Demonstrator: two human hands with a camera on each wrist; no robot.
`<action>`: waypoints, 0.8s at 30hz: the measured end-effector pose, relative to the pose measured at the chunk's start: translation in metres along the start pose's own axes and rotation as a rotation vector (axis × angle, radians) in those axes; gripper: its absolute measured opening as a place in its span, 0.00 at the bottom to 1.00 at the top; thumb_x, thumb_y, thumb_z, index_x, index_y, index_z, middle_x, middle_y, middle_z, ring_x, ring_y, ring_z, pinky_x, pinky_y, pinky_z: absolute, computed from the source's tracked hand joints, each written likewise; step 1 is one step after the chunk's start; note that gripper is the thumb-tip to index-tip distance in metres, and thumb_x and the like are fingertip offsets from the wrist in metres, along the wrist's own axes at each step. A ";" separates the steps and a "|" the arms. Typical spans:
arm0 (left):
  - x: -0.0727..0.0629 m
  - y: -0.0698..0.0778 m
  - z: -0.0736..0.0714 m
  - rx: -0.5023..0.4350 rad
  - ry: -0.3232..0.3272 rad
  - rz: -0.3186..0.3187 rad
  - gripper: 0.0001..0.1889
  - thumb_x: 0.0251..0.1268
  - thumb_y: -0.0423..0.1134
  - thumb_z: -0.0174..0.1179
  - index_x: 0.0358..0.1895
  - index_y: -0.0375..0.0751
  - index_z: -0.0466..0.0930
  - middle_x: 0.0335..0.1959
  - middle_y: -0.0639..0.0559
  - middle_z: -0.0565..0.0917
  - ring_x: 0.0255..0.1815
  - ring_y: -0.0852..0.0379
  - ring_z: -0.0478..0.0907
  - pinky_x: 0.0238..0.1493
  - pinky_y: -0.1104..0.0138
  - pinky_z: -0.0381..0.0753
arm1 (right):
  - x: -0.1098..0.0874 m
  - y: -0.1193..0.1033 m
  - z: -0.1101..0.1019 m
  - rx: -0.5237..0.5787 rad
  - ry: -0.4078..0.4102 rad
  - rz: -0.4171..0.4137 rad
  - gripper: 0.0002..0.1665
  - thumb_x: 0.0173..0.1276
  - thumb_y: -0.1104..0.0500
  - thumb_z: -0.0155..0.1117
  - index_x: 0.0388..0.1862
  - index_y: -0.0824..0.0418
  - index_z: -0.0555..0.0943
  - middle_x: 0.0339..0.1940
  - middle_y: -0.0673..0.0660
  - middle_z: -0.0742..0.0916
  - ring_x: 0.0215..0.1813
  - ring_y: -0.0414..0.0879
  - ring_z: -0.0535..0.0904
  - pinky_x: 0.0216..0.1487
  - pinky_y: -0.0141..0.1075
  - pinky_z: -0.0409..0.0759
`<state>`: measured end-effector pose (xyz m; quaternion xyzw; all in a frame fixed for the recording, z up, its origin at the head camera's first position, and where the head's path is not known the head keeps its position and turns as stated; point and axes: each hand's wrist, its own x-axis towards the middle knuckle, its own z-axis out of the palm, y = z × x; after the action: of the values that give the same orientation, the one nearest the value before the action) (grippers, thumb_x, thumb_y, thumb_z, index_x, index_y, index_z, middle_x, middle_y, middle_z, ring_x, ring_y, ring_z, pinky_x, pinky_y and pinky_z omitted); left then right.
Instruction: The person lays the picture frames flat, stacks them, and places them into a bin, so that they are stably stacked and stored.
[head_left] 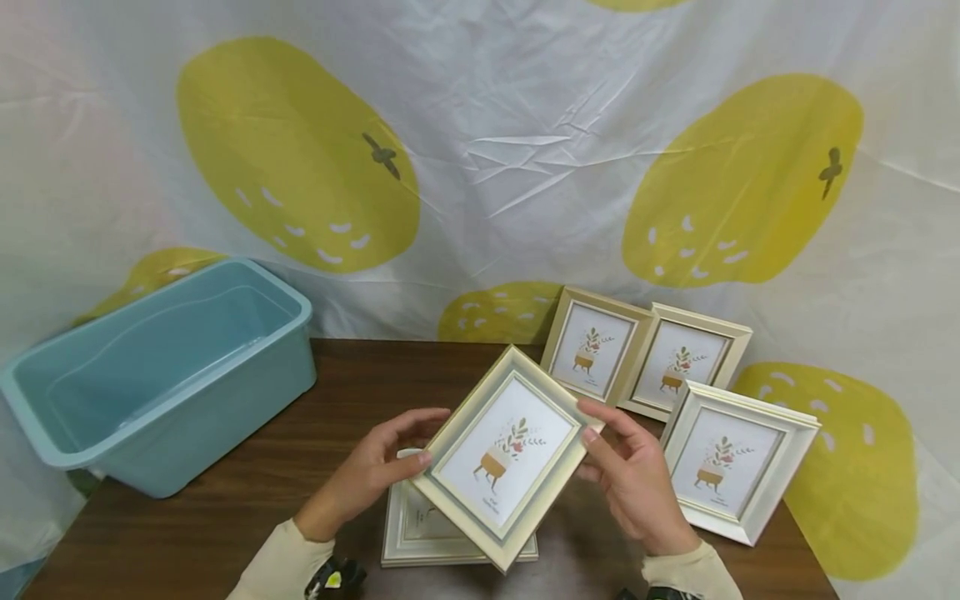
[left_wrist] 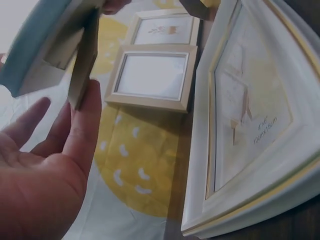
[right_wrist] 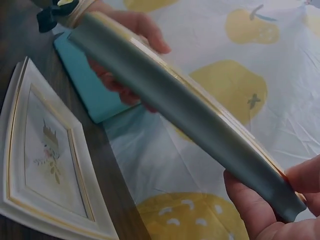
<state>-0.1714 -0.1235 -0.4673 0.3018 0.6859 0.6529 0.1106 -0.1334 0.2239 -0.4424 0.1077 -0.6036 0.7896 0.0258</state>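
Note:
Both hands hold a tilted picture frame (head_left: 459, 433) with a cream rim, grey-blue inner moulding and a plant-pot print facing me. My left hand (head_left: 366, 468) grips its left edge, thumb on the front and fingers behind. At the right corner, my right hand (head_left: 637, 477) pinches the rim between thumb and fingers. The left wrist view shows the back stand (left_wrist: 86, 62) against the left fingers. In the right wrist view the grey-blue side (right_wrist: 175, 112) of the frame spans between the hands. Below it, a white frame (head_left: 397, 552) with gold lines lies face up, partly hidden.
Two beige frames (head_left: 555, 350) stand at the back right against the patterned cloth (head_left: 517, 192). In front of them, a white frame (head_left: 750, 525) leans upright. A blue plastic bin (head_left: 225, 417) occupies the left of the dark wooden table (head_left: 330, 375).

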 end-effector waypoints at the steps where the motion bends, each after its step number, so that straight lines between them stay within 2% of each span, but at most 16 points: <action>1: -0.001 0.000 0.000 0.018 0.016 0.003 0.28 0.79 0.35 0.57 0.78 0.37 0.68 0.71 0.36 0.76 0.66 0.53 0.78 0.62 0.62 0.83 | 0.001 0.001 0.001 -0.009 0.011 0.004 0.23 0.80 0.70 0.58 0.71 0.69 0.75 0.55 0.53 0.86 0.44 0.45 0.91 0.43 0.40 0.91; 3: -0.004 0.002 0.002 0.065 0.055 0.015 0.28 0.78 0.34 0.58 0.78 0.37 0.69 0.73 0.38 0.76 0.67 0.55 0.78 0.64 0.62 0.81 | 0.002 0.003 0.002 -0.023 0.031 0.015 0.22 0.80 0.70 0.58 0.70 0.69 0.75 0.55 0.53 0.85 0.43 0.44 0.90 0.43 0.39 0.91; 6: -0.010 0.006 0.005 0.081 0.087 0.033 0.28 0.76 0.31 0.60 0.77 0.39 0.70 0.73 0.38 0.75 0.65 0.54 0.79 0.59 0.62 0.85 | 0.004 0.006 0.004 -0.037 0.059 0.032 0.23 0.79 0.69 0.60 0.70 0.70 0.74 0.55 0.52 0.85 0.44 0.43 0.89 0.42 0.38 0.91; 11: -0.021 0.009 0.013 0.051 0.110 0.075 0.28 0.72 0.27 0.63 0.74 0.39 0.73 0.73 0.34 0.70 0.60 0.55 0.80 0.48 0.61 0.91 | 0.002 0.009 0.009 -0.057 0.116 0.048 0.23 0.78 0.69 0.62 0.69 0.71 0.75 0.56 0.51 0.86 0.46 0.42 0.88 0.41 0.36 0.91; 15: -0.032 0.007 0.021 0.075 0.137 0.094 0.27 0.72 0.26 0.64 0.73 0.38 0.75 0.73 0.33 0.69 0.61 0.59 0.79 0.52 0.64 0.89 | -0.003 0.012 0.013 -0.073 0.164 0.055 0.22 0.77 0.69 0.63 0.68 0.71 0.76 0.54 0.51 0.86 0.45 0.41 0.88 0.39 0.35 0.90; 19: -0.040 0.006 0.030 0.077 0.188 0.046 0.29 0.73 0.28 0.65 0.75 0.42 0.74 0.75 0.33 0.66 0.64 0.61 0.78 0.58 0.66 0.87 | -0.009 0.016 0.016 -0.061 0.184 0.056 0.23 0.77 0.69 0.63 0.68 0.69 0.76 0.56 0.51 0.86 0.46 0.42 0.88 0.41 0.36 0.91; 24: -0.042 0.007 0.043 0.061 0.349 -0.093 0.30 0.72 0.31 0.67 0.75 0.49 0.75 0.77 0.39 0.66 0.64 0.54 0.78 0.61 0.70 0.84 | -0.015 0.024 0.020 -0.033 0.192 0.063 0.25 0.78 0.70 0.61 0.71 0.71 0.73 0.58 0.52 0.85 0.49 0.42 0.88 0.43 0.37 0.91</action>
<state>-0.1124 -0.1116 -0.4762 0.1549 0.7275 0.6683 0.0107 -0.1201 0.1995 -0.4636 0.0119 -0.6144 0.7866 0.0604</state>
